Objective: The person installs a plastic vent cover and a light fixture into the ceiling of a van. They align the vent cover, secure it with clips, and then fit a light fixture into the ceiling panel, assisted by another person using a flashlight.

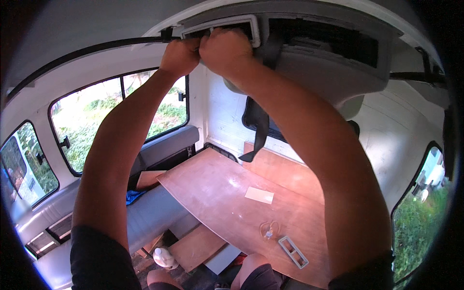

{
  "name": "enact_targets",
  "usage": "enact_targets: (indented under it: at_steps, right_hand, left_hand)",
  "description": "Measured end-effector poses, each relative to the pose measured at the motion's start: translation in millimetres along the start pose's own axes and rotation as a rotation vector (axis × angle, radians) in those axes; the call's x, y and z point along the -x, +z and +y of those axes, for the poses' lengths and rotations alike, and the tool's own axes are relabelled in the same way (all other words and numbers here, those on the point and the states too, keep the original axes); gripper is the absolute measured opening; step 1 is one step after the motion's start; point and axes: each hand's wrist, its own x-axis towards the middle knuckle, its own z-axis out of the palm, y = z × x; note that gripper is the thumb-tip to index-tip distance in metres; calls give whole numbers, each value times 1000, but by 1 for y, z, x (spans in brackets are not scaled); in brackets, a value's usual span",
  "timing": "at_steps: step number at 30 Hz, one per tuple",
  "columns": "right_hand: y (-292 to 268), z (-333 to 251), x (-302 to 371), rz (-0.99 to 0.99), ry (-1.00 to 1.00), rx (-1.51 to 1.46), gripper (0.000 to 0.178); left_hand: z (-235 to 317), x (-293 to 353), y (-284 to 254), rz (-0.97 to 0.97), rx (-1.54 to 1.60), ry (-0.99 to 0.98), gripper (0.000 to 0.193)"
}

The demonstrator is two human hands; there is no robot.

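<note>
Both my arms reach up to the grey overhead unit [314, 72]. A pale rectangular vent frame [257, 29] sits at its left end, slightly tilted. My right hand [225, 50] is closed over the frame's lower edge, its fingertips hidden inside the dark opening. Pressed close beside it, my left hand [180, 58] is closed at the frame's lower left corner, and its fingertips are hidden too. Right of the frame, a wide dark slot [328, 41] gapes in the unit. A dark strap [261, 128] dangles from the unit between my arms.
Below lies a large brown board [208, 179], bearing a pale card [259, 195], a thin coiled cord [269, 231] and a second vent frame [293, 252]. A grey bench seat [157, 208] runs along the left under windows [121, 106]. A white jug [164, 257] stands on the floor.
</note>
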Motion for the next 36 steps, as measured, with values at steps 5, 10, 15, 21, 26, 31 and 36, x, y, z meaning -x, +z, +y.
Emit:
enact_targets:
  at_steps: [5,10,15,21,26,31,36]
  right_hand:
    - [6,0,4,136,-21,58,20]
    - [5,-8,2,84,34,103,18]
    - [-3,-19,-6,-22,49,213,20]
    - [-10,-2,-5,-135,-115,205,17]
    - [-10,3,-10,-164,-234,210,18]
    - [-5,6,-7,-29,-160,211,26]
    - [4,9,0,93,-155,140,31]
  left_hand:
    - [5,4,5,56,-8,-72,10]
    - [2,10,9,61,141,-121,16]
    - [-18,2,4,-79,252,-16,32]
    - [-31,-4,8,-216,251,-55,29]
    - [-28,1,15,-83,180,-48,24]
    - [-23,1,10,-89,155,-83,23]
    - [-17,2,9,-77,42,-73,21]
